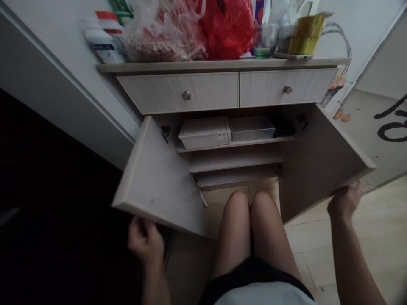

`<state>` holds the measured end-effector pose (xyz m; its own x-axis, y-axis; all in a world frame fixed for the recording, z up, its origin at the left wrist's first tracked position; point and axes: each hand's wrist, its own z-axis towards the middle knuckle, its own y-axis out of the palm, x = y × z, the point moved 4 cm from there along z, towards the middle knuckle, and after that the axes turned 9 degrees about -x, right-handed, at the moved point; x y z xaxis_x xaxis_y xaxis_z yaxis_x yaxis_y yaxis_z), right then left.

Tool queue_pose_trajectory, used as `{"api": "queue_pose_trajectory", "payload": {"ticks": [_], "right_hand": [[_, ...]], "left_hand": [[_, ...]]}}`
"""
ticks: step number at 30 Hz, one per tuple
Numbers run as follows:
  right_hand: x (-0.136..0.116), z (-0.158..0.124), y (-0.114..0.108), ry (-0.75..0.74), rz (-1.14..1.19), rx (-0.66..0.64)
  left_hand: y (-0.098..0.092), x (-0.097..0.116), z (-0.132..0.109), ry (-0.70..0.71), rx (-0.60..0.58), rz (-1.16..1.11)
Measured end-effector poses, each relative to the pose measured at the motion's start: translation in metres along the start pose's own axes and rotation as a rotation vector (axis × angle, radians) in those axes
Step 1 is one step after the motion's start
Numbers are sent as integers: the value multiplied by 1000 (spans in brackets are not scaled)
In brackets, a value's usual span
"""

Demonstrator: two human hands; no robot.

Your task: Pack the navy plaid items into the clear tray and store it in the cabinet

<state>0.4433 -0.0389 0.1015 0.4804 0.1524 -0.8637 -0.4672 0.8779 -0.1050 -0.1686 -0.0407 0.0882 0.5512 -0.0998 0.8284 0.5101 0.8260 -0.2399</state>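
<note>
I crouch before a low pale-wood cabinet with both doors swung wide. My left hand [144, 239] curls its fingers round the lower edge of the left door [155, 180]. My right hand [345, 202] grips the outer edge of the right door [321, 156]. On the top inner shelf sit a white lidded box [205, 132] and a clear lidded box [252, 128]. The two lower shelves [233, 162] look bare. My knees [251, 203] are close to the cabinet's base.
Two closed drawers [237, 90] with round knobs sit above the doors. The cabinet top holds bottles [101, 40], a clear bag [162, 31], a red bag [227, 27], a glass [265, 40] and a yellow pack [307, 34]. A dark area lies left; wood floor [375, 224] right.
</note>
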Motion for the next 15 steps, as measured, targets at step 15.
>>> {"api": "queue_pose_trajectory", "payload": {"ticks": [15], "right_hand": [[-87, -45, 223, -219, 117, -572]], "left_hand": [[238, 122, -28, 317, -684, -112]]}}
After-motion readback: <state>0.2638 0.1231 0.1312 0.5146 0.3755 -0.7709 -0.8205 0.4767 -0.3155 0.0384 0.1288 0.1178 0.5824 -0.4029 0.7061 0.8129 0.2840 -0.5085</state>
